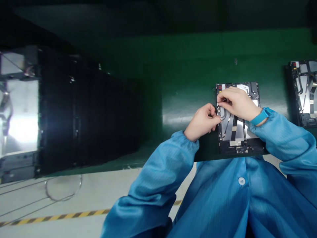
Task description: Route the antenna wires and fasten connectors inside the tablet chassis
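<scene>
An opened tablet chassis (237, 132) with silver shielding, black cables and a dark frame lies on the green conveyor belt (183, 72) in front of me. My left hand (201, 121) is curled at the chassis's left edge, fingertips pinched against it. My right hand (236, 102) rests on the upper left part of the chassis with its fingers pinched together on a small part I cannot make out. Both arms wear blue sleeves, and a blue band sits on my right wrist.
A second opened tablet chassis (304, 92) lies further right on the belt. A large dark machine housing (81, 112) covers the belt at the left, with a bright lit opening (19, 115) beside it. Below is pale floor with a yellow-black stripe (54, 217).
</scene>
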The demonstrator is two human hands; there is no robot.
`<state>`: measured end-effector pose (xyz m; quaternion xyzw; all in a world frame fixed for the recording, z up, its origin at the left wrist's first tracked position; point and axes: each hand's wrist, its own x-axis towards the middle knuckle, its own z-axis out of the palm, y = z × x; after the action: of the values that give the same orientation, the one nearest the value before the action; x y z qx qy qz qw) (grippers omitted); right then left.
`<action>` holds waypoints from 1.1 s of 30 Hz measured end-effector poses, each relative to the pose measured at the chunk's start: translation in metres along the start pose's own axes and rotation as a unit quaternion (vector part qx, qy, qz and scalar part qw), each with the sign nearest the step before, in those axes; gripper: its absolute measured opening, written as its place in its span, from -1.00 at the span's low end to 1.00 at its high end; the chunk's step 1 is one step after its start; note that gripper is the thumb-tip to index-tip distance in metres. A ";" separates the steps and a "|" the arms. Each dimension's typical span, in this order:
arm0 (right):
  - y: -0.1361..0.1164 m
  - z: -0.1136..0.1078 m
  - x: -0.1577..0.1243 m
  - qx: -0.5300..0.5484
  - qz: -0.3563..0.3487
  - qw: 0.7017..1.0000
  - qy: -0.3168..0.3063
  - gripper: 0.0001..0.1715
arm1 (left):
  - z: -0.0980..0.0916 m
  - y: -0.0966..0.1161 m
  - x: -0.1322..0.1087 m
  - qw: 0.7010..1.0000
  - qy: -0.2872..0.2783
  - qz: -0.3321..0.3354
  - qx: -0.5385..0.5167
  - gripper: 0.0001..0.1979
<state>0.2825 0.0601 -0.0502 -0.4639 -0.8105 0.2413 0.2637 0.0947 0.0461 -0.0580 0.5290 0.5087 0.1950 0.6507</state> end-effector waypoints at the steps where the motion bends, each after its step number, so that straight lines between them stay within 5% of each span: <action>1: 0.000 0.000 0.002 0.004 0.006 1.000 -0.001 -0.87 | -0.001 0.001 0.002 1.000 0.000 0.002 0.011 -0.70; 10: 0.002 0.005 0.002 0.024 0.018 1.000 0.001 -0.87 | -0.008 0.001 0.013 0.998 -0.003 0.014 0.065 -0.76; 33: 0.001 0.003 0.002 0.029 0.014 0.999 0.006 -0.88 | -0.008 0.011 0.016 0.999 -0.028 -0.023 0.004 -0.70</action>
<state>0.2803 0.0621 -0.0527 -0.4688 -0.7951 0.2656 0.2785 0.0969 0.0668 -0.0552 0.5252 0.5028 0.1633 0.6669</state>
